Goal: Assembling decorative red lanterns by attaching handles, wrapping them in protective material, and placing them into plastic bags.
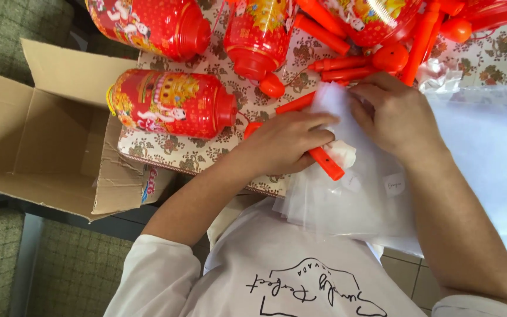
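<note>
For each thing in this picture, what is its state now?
Left hand: closed around the orange stick.
Orange stick: held, partly under the plastic bag.
Right hand: pressing on the plastic bag.
Plastic bag: clear, lying crumpled.
Cardboard box: open, flaps out.
Red lantern: lying on its side.

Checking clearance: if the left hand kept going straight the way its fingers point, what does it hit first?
The left hand points at the right hand across the clear plastic bag, so likely the bag's edge, then that hand. Depth is unclear.
</note>
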